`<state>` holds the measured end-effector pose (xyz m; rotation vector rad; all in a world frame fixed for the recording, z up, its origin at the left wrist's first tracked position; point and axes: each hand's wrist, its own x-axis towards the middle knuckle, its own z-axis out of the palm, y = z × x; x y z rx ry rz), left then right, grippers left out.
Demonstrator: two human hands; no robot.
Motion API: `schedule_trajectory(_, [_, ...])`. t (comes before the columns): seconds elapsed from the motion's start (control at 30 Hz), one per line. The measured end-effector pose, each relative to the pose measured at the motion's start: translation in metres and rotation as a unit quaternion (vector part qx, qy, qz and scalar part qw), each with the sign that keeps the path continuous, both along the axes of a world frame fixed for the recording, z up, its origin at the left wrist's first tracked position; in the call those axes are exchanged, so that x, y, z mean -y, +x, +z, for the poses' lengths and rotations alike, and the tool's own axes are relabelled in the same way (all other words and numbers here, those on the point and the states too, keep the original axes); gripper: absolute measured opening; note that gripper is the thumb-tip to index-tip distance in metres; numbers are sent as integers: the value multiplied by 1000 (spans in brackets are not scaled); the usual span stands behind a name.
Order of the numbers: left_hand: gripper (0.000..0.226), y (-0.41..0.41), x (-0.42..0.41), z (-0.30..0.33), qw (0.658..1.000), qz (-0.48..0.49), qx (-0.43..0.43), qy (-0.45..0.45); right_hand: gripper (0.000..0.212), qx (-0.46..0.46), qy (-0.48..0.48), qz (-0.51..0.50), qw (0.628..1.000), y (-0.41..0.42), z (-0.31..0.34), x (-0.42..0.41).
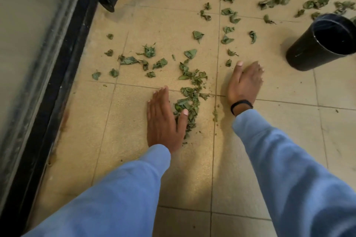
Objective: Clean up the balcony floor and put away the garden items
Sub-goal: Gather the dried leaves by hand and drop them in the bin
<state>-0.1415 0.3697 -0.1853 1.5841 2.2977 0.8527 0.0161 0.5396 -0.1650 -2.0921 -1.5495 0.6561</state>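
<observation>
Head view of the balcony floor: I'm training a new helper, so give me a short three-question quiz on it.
1. True or false: both hands lie flat on the tiles with straight fingers.
2. What lies between the left hand and the right hand? A) a trowel B) a heap of leaves C) a sponge
3. Which side of the view holds the black pot, and how does it lie?

Key
1. True.
2. B, the heap of leaves; more leaves are scattered beyond.
3. Right side; the black pot is tipped over, its mouth facing up and right.
</observation>
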Motion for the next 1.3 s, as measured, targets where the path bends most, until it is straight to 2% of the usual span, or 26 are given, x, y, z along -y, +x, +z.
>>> schedule_trajectory(0.1, [76, -1, 1, 1, 1000, 8, 2, -2, 73, 62, 3, 155, 986, -32, -5, 5])
schedule_trajectory(0.2, [75, 0, 1, 3, 1000, 13, 15, 4, 73, 31, 5, 310, 950, -71, -7, 25])
schedule_trajectory(0.23, [75, -1, 1, 3, 1000, 16, 21, 11, 72, -7, 4, 322, 947, -78, -5, 32])
schedule_trajectory(0.27, [74, -1, 1, 4, 999, 19, 30, 19, 72, -64, 11, 293, 954, -80, -3, 39])
schedule_trajectory(0.33, [72, -1, 2, 7, 997, 35, 57, 36, 73, -160, 63, 162, 972, -73, 5, 60])
schedule_trajectory(0.4, [69, -5, 1, 13, 993, 70, 77, 60, 75, -181, 99, 40, 978, -58, 9, 98])
schedule_trajectory(0.43, [67, -12, -1, 15, 991, 94, 71, 71, 77, -180, 100, 11, 978, -50, 9, 124])
schedule_trajectory(0.47, [66, -23, -4, 16, 987, 126, 54, 79, 80, -174, 94, 8, 980, -46, 7, 150])
schedule_trajectory(0.53, [66, -58, -17, 15, 973, 217, 20, 74, 85, -119, 77, 63, 988, -42, -2, 195])
schedule_trajectory(0.6, [71, -98, -34, 16, 952, 304, 14, 34, 84, -81, 83, 118, 986, -43, -13, 209])
schedule_trajectory(0.67, [77, -130, -50, 15, 942, 332, 35, -22, 85, -98, 89, 100, 986, -48, -13, 203])
schedule_trajectory(0.83, [78, -149, -96, 12, 968, 230, 61, -75, 90, -103, 108, 111, 983, -53, -11, 198])
schedule_trajectory(0.97, [70, -120, -127, 18, 993, 35, 74, -90, 96, -113, 113, 96, 982, -54, -12, 196])
schedule_trajectory(1.1, [63, -63, -120, 22, 977, -148, 117, -97, 93, -171, 138, 46, 975, -55, -7, 190])
schedule_trajectory(1.17, [66, -46, -100, 19, 971, -137, 184, -71, 87, -205, 136, -4, 969, -57, -3, 174])
schedule_trajectory(1.23, [68, -32, -68, 16, 981, -17, 196, 0, 80, -230, 117, -41, 965, -58, -2, 152])
schedule_trajectory(1.3, [72, -11, -24, 14, 980, 108, 158, 50, 77, -245, 104, -4, 964, -63, -1, 129])
